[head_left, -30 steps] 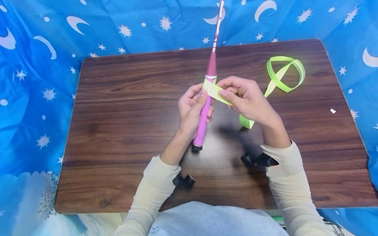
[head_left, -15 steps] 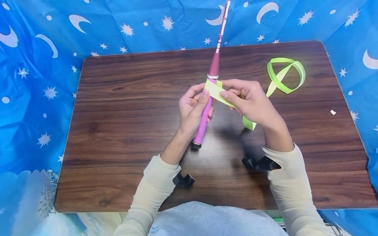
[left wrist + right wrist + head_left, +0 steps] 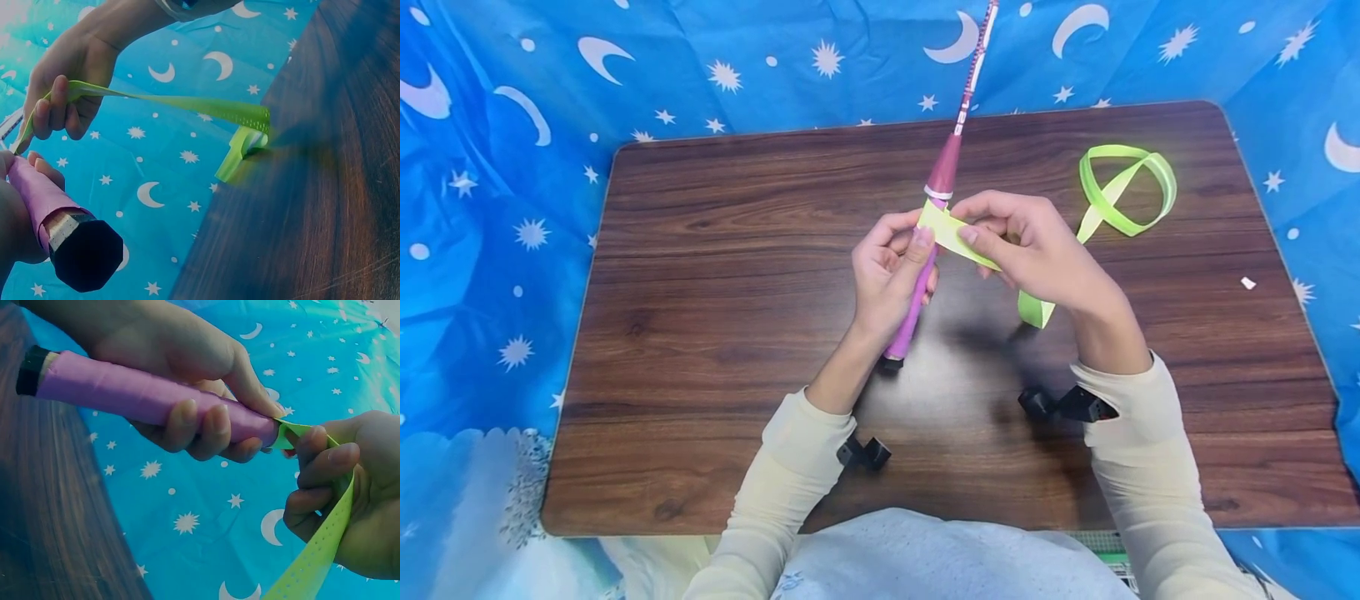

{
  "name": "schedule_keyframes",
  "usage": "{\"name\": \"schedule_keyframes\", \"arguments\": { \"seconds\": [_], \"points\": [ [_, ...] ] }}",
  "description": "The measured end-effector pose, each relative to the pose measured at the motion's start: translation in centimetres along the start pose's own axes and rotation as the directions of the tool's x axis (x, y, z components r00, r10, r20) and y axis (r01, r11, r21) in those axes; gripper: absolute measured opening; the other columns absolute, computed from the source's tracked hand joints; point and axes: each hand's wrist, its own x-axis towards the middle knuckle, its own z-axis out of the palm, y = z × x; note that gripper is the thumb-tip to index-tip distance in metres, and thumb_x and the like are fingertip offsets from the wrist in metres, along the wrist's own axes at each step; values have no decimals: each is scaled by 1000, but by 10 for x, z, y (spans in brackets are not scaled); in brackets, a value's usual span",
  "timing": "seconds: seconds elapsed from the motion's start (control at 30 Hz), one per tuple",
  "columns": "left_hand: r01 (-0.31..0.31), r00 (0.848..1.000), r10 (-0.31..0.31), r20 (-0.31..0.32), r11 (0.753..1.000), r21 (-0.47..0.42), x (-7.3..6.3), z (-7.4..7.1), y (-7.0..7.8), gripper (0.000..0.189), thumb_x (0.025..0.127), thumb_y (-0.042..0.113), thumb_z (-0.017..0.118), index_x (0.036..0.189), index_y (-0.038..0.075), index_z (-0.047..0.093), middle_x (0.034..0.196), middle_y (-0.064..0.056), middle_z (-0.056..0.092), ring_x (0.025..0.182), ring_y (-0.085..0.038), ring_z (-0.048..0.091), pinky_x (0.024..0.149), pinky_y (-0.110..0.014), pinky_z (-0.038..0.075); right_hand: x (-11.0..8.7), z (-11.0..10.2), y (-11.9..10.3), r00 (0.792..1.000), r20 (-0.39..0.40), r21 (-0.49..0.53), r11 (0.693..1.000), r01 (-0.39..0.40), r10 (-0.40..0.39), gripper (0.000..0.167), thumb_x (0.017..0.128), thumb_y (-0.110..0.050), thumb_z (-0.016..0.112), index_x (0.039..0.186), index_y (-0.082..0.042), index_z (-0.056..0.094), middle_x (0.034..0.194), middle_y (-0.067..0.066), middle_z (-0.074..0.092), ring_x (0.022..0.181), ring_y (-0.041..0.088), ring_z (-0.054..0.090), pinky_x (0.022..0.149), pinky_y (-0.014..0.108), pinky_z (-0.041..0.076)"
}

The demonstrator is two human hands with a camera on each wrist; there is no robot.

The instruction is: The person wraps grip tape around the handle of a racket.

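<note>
My left hand (image 3: 891,275) grips the purple-wrapped handle (image 3: 156,403) of a badminton racket, its fingers curled round it and the thumb on the tape. The handle ends in a black octagonal butt cap (image 3: 87,255). Toward the far side the racket runs into a dark red cone (image 3: 945,167) and a thin shaft (image 3: 973,75); its head is out of view. A yellow-green grip tape (image 3: 951,235) lies across the handle's upper end, just below the cone's white ring. Close on the right, my right hand (image 3: 1037,246) pinches this tape between thumb and fingers.
The tape's loose length (image 3: 1105,200) trails down to the dark wooden table (image 3: 715,333) and lies looped at the back right. A small white scrap (image 3: 1247,283) is near the table's right side. Blue cloth with moons and stars (image 3: 827,58) hangs behind the table.
The racket's shaft has tilted to the right and its butt has swung slightly left. Both hands keep hold; the right hand has shifted slightly right with the tape.
</note>
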Motion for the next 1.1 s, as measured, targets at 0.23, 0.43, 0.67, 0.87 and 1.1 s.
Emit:
{"name": "schedule_keyframes", "arguments": {
  "seconds": [0.23, 0.43, 0.67, 0.87, 1.1],
  "points": [
    [-61, 998, 61, 8, 996, 61, 1, -2, -4, 25, 98, -11, 50, 120, -23, 48, 72, 13, 65, 45, -3, 50, 35, -19, 41, 6, -2, -1, 999, 35, 20, 1000, -2, 1, 21, 101, 2, 47, 112, 7, 65, 71, -8, 61, 45, 9, 38, 40, 24, 32],
    [-142, 990, 139, 35, 984, 103, 3, -1, -6, 24, 95, -14, 53, 117, -24, 51, 76, 5, 68, 46, -4, 51, 34, -20, 40, 11, 9, -2, 992, -123, 4, 1000, 7, -6, 12, 97, -3, 61, 95, 5, 70, 69, -16, 62, 65, 3, 46, 56, 22, 38],
    [-145, 989, 145, 8, 987, 72, 2, -1, -10, 25, 94, -14, 53, 117, -25, 50, 75, 16, 67, 45, -3, 51, 34, -19, 39, 8, 14, 0, 990, -139, -28, 1000, 12, -16, 14, 96, 0, 63, 103, 9, 72, 78, -23, 69, 75, -1, 56, 66, 16, 46],
    [-180, 984, 179, 14, 983, 42, 3, 0, -10, 28, 94, -13, 52, 118, -27, 48, 77, 19, 69, 46, -2, 51, 35, -18, 40, 7, 12, 9, 995, -100, 244, 970, 8, 17, 19, 95, 6, 56, 99, -3, 72, 59, -13, 56, 54, 5, 40, 45, 22, 28],
    [-165, 986, 165, 26, 986, 25, 1, -1, -7, 28, 95, -12, 50, 119, -27, 46, 80, 20, 70, 46, -2, 52, 34, -19, 40, 12, 9, 19, 1000, -7, 360, 933, 8, -6, 23, 95, 6, 50, 95, -8, 69, 49, 3, 22, 47, 20, 11, 45, 37, 1]
  ]
}}
